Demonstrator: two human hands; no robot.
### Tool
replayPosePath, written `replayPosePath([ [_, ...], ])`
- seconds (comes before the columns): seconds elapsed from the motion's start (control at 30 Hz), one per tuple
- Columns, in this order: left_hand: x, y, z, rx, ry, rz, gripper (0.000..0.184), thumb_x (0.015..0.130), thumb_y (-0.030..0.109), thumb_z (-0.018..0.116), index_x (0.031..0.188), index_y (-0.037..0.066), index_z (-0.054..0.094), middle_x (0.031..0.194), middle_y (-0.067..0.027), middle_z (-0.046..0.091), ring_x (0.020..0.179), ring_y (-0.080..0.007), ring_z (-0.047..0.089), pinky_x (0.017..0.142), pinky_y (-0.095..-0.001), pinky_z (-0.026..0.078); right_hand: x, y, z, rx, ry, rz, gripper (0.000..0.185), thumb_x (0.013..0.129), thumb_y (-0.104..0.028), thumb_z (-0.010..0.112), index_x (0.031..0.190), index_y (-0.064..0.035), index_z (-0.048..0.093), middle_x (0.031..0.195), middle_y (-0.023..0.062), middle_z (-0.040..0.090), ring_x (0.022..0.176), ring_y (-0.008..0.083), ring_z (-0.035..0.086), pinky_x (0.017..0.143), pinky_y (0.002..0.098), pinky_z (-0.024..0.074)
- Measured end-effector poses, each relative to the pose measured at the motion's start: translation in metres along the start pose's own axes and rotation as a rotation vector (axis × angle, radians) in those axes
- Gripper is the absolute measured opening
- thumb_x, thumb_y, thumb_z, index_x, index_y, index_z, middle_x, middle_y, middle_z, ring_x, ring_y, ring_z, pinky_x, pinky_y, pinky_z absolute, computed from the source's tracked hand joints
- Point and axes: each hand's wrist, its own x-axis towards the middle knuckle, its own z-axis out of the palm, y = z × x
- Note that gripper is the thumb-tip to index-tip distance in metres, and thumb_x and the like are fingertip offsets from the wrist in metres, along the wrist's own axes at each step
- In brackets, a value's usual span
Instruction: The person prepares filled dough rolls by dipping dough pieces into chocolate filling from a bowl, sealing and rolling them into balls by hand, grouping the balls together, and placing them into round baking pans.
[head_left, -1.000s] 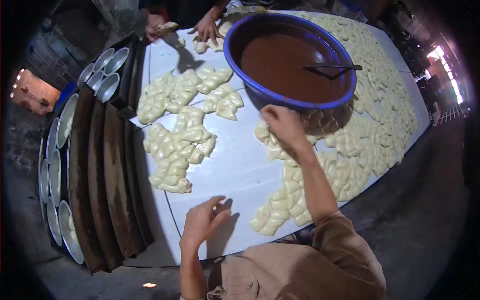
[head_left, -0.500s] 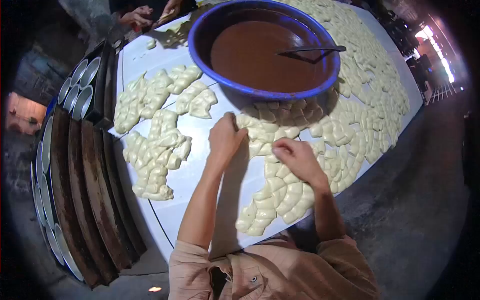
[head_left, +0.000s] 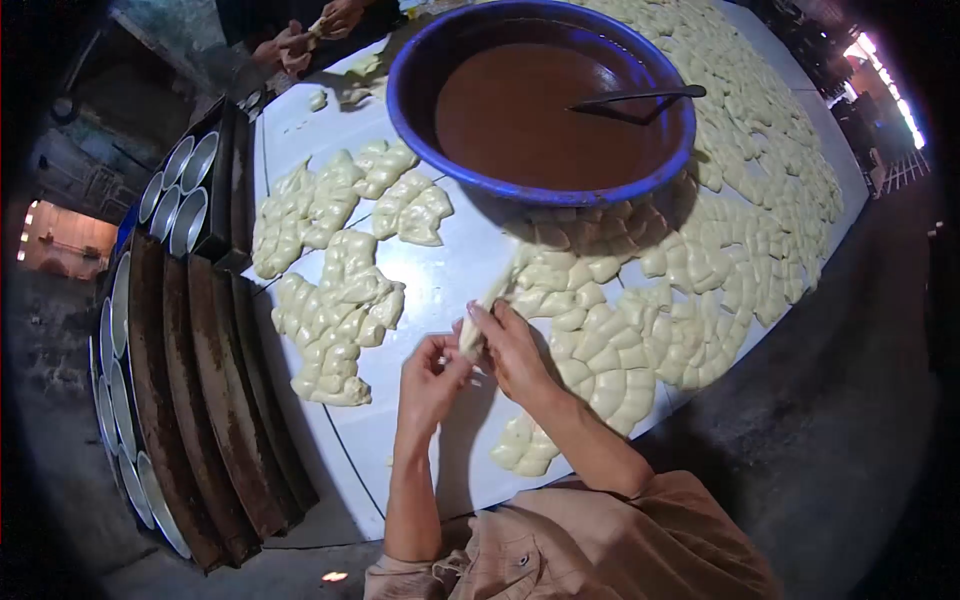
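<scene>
A pale, stretched piece of dough (head_left: 492, 292) is between my two hands, above the white table. My left hand (head_left: 430, 378) pinches its lower end with bent fingers. From the other side, my right hand (head_left: 512, 352) closes on the same piece with thumb and fingers. Just beyond and to the right lies a sheet of dough portions (head_left: 600, 350), pressed edge to edge. Further dough clumps (head_left: 340, 310) rest to the left of my hands. How firmly each finger grips is partly hidden.
A blue basin (head_left: 410, 140) of brown liquid stands at the far middle, a dark-handled utensil (head_left: 650, 94) in it. Metal tins (head_left: 188, 220) in dark racks line the left side. Another person's hands (head_left: 310, 35) hold something at the far left edge of the white table (head_left: 330, 440).
My right hand has moved left, to meet my left hand, which has come nearer my body. A dough piece now stretches between them. The view has shifted slightly.
</scene>
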Motion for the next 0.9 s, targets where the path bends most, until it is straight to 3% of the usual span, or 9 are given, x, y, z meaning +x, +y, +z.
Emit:
replayPosePath([
  [0.13, -0.043, -0.005, -0.026, 0.142, 0.155, -0.091, 0.034, 0.087, 0.022, 0.075, 0.108, -0.002, 0.064, 0.087, -0.0052, 0.068, 0.073, -0.0088, 0.061, 0.064, -0.0227, 0.049, -0.046, -0.098, 0.022, -0.751, -0.277, 0.22, 0.035, 0.092, -0.035, 0.064, 0.107, -0.0025, 0.061, 0.081, 0.0098, 0.064, 0.072, 0.0186, 0.063, 0.067, 0.034, 0.0491],
  [0.17, -0.049, -0.008, -0.032, 0.198, 0.207, -0.091, 0.036, 0.087, 0.024, 0.076, 0.109, -0.002, 0.064, 0.088, -0.0059, 0.069, 0.074, -0.0092, 0.062, 0.064, -0.0229, 0.049, -0.058, -0.093, 0.023, -0.743, -0.363, 0.158, 0.039, 0.09, -0.038, 0.065, 0.103, -0.0014, 0.062, 0.081, 0.0189, 0.065, 0.078, 0.0276, 0.066, 0.071, 0.0381, 0.0507],
  [0.3, -0.064, -0.001, -0.043, -0.011, -0.043, -0.231, 0.032, 0.088, 0.022, 0.074, 0.109, -0.002, 0.068, 0.091, -0.0064, 0.071, 0.078, -0.0089, 0.062, 0.068, -0.0223, 0.05, -0.095, -0.082, 0.041, -0.93, -0.927, 0.003, 0.05, 0.088, -0.047, 0.066, 0.105, -0.0003, 0.066, 0.088, 0.0239, 0.067, 0.086, 0.0418, 0.065, 0.075, 0.0474, 0.0496],
  [0.4, -0.077, -0.025, -0.064, -0.098, 0.052, -0.156, 0.026, 0.088, 0.02, 0.074, 0.102, -0.001, 0.071, 0.088, -0.0066, 0.071, 0.077, -0.0088, 0.063, 0.069, -0.0224, 0.05, -0.094, -0.069, 0.048, -0.746, -0.826, -0.028, 0.046, 0.088, -0.043, 0.068, 0.107, -0.0016, 0.067, 0.083, 0.022, 0.066, 0.08, 0.0349, 0.067, 0.071, 0.0429, 0.0505],
  [0.47, -0.085, -0.025, -0.077, -0.155, 0.193, -0.202, 0.02, 0.088, 0.017, 0.074, 0.096, -0.001, 0.072, 0.083, -0.0045, 0.071, 0.073, -0.0073, 0.062, 0.066, -0.0217, 0.049, -0.084, -0.083, 0.055, -0.635, -0.768, 0.425, 0.031, 0.092, -0.031, 0.068, 0.109, -0.0044, 0.068, 0.073, 0.0032, 0.061, 0.066, 0.0078, 0.053, 0.057, 0.0258, 0.0444],
  [0.63, -0.095, -0.041, -0.088, -0.215, 0.315, -0.105, 0.035, 0.087, 0.02, 0.075, 0.114, 0.0, 0.066, 0.093, -0.0041, 0.071, 0.075, -0.007, 0.062, 0.063, -0.0204, 0.048, -0.066, -0.072, 0.044, -0.498, -0.724, 0.445, 0.033, 0.094, -0.025, 0.065, 0.115, 0.0015, 0.064, 0.085, 0.0002, 0.062, 0.074, 0.0061, 0.054, 0.062, 0.0212, 0.0446],
  [0.67, -0.099, -0.04, -0.086, -0.066, 0.304, -0.041, 0.055, 0.083, 0.024, 0.079, 0.128, 0.001, 0.058, 0.103, -0.008, 0.07, 0.083, -0.0109, 0.065, 0.068, -0.0234, 0.051, -0.068, -0.067, 0.046, -0.471, -0.727, 0.43, 0.035, 0.094, -0.026, 0.064, 0.117, 0.0015, 0.064, 0.086, 0.0017, 0.063, 0.074, 0.0075, 0.055, 0.062, 0.0224, 0.0453],
  [0.8, -0.101, -0.027, -0.084, 0.728, 0.292, 0.55, 0.082, 0.074, 0.032, 0.085, 0.141, 0.003, 0.048, 0.111, -0.0169, 0.069, 0.097, -0.0238, 0.067, 0.082, -0.0332, 0.053, -0.073, -0.07, 0.059, -0.483, -0.793, 0.451, 0.036, 0.095, -0.026, 0.062, 0.117, 0.0022, 0.063, 0.092, 0.0046, 0.063, 0.08, 0.0104, 0.057, 0.067, 0.0253, 0.0476],
  [0.9, -0.099, -0.027, -0.083, 0.37, 0.029, 0.263, 0.086, 0.074, 0.032, 0.085, 0.144, 0.002, 0.045, 0.112, -0.0191, 0.069, 0.099, -0.0245, 0.067, 0.086, -0.0333, 0.052, -0.073, -0.081, 0.067, -0.463, -0.82, 0.403, 0.031, 0.095, -0.022, 0.062, 0.114, 0.0037, 0.063, 0.096, 0.005, 0.065, 0.087, 0.0108, 0.059, 0.075, 0.0253, 0.0479],
])
